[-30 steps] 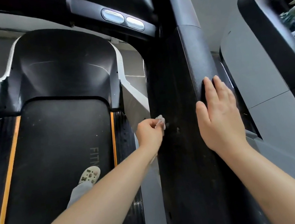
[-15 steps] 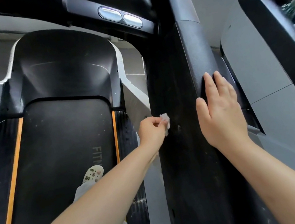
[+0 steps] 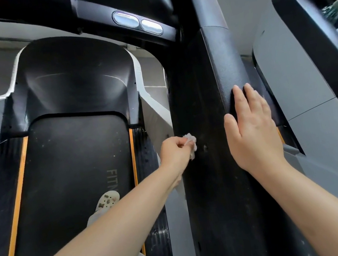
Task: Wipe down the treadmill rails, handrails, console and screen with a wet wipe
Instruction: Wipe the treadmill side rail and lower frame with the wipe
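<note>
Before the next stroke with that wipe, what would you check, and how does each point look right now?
1. Wipe gripped in left hand: ok.
2. Wipe touching the black handrail: ok.
3. Right hand flat on the handrail, bracing: ok.
4. Wipe still wet: cannot tell.
5. Handrail clean near the wipe: not ok, pale specks show.
6. Foot set on the belt: ok.

We see the handrail [image 3: 207, 121] running down centre frame, our left hand [image 3: 175, 153] pressing a wipe [image 3: 191, 144] against it, right hand [image 3: 252, 134] flat on it; treadmill belt [image 3: 77, 176] lies lower left.
</note>
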A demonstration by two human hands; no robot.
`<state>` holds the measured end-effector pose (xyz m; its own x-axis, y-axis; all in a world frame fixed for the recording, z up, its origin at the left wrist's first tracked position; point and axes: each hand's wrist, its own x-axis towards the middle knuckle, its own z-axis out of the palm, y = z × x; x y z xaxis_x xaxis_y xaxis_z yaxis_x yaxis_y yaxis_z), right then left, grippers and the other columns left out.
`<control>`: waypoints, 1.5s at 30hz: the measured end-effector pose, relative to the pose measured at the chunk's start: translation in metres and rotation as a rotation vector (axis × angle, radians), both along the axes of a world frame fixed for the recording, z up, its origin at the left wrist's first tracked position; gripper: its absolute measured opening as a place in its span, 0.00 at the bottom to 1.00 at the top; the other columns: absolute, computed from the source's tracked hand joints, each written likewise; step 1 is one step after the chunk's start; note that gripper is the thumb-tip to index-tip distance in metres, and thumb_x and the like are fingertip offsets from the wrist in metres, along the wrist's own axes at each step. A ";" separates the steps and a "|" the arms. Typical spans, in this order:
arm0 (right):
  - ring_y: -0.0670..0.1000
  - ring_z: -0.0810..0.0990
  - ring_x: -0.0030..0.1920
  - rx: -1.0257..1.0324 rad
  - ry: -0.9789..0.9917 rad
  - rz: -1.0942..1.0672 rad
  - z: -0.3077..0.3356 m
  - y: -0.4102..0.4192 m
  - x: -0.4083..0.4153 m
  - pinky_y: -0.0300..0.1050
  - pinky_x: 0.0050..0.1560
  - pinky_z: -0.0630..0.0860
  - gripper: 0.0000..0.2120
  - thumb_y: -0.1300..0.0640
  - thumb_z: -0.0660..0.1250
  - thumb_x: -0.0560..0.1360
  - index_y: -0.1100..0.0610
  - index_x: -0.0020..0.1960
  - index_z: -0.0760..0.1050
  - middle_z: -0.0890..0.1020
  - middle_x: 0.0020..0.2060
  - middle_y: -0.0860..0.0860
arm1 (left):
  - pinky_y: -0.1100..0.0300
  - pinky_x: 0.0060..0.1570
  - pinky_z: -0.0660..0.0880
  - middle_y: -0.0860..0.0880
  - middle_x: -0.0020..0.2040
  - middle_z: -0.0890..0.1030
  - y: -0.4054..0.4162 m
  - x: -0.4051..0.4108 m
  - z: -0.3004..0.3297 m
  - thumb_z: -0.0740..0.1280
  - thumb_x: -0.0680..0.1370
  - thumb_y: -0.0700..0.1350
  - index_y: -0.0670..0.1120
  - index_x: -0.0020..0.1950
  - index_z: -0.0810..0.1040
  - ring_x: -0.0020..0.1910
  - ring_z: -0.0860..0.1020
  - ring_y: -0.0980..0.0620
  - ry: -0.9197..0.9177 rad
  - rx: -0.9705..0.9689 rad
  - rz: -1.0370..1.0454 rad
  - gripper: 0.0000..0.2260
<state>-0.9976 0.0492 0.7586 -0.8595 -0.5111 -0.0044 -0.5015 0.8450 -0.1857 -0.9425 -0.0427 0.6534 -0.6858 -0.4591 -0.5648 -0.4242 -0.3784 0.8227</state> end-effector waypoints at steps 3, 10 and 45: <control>0.51 0.47 0.76 -0.017 -0.002 -0.006 0.000 -0.001 -0.002 0.49 0.73 0.50 0.32 0.47 0.45 0.74 0.53 0.77 0.50 0.51 0.77 0.51 | 0.63 0.45 0.71 0.48 0.40 0.76 -0.003 -0.003 -0.006 0.62 0.80 0.42 0.44 0.39 0.75 0.45 0.76 0.52 -0.045 -0.089 -0.026 0.10; 0.50 0.49 0.75 -0.099 -0.027 -0.012 0.000 0.002 -0.002 0.43 0.73 0.47 0.31 0.49 0.46 0.74 0.53 0.77 0.54 0.54 0.77 0.51 | 0.71 0.38 0.68 0.52 0.45 0.72 0.009 0.006 -0.002 0.58 0.81 0.42 0.43 0.52 0.70 0.45 0.71 0.56 -0.008 -0.306 -0.012 0.03; 0.53 0.48 0.76 -0.045 -0.011 0.009 0.000 0.001 -0.001 0.50 0.74 0.50 0.28 0.50 0.48 0.78 0.55 0.77 0.52 0.53 0.77 0.54 | 0.71 0.42 0.72 0.55 0.38 0.78 0.017 0.023 0.011 0.67 0.77 0.41 0.51 0.41 0.77 0.40 0.76 0.60 0.198 -0.247 0.029 0.07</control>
<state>-0.9988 0.0507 0.7590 -0.8548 -0.5189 0.0091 -0.5069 0.8311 -0.2289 -0.9198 -0.0253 0.6641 -0.7561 -0.5864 -0.2905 -0.2384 -0.1666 0.9568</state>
